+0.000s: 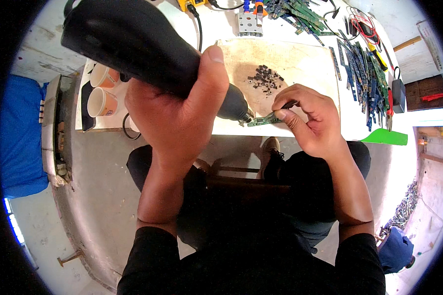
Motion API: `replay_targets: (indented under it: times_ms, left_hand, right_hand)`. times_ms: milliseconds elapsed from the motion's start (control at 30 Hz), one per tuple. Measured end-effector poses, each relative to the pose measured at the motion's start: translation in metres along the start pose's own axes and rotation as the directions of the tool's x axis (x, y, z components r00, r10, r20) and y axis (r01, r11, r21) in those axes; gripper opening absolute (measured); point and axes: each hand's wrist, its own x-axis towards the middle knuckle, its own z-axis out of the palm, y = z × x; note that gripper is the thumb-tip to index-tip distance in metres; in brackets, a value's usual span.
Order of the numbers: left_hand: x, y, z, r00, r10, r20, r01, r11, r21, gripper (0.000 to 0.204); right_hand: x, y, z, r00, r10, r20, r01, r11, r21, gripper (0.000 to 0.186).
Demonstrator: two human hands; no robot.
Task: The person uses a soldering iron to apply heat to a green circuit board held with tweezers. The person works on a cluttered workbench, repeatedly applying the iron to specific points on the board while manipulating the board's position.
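My left hand is wrapped round the handle of a black hot air gun, thumb uppermost. The gun slants down to the right, its metal nozzle close against the left end of a narrow green circuit board strip. At the strip's other end my right hand is closed in a pinch. A dark piece also shows between those fingers; its kind is unclear. Beyond the strip, a heap of small black components lies on a stained tan work board near the table's front edge.
Two paper cups stand at the table's left. Many loose circuit board strips are piled at the right, with more at the back. A small metal fixture is behind the work board. A green sheet juts over the front right edge.
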Motion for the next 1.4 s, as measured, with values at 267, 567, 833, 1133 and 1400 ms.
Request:
replay_targets:
  times_ms: [267,567,833,1133,1400]
  left_hand:
    - [0.000,-0.002,-0.001,0.999,-0.034,-0.003,0.034,0.999,0.002,0.011]
    - [0.000,-0.004,-0.002,1.000,-0.021,0.012,0.021,1.000,-0.014,0.013]
    - [0.000,-0.004,-0.003,1.000,0.003,0.010,-0.004,0.999,0.034,0.012]
    - [-0.001,0.000,0.003,0.998,-0.041,-0.051,0.039,0.999,-0.031,0.010]
    - [0.000,-0.007,-0.001,0.999,0.044,0.015,-0.044,0.999,0.003,0.010]
  right_hand:
    - [0.001,-0.003,0.002,0.998,0.013,0.056,-0.013,1.000,-0.002,0.010]
    - [0.001,-0.005,0.001,0.997,0.010,0.079,-0.009,1.000,-0.019,0.008]
    - [0.001,-0.007,0.001,0.997,0.001,0.082,0.002,0.999,-0.033,0.010]
    - [0.001,-0.006,0.002,0.997,-0.012,0.070,0.015,0.999,-0.038,0.006]
    - [0.001,-0.007,0.002,0.997,-0.010,0.081,0.013,0.999,-0.032,0.013]
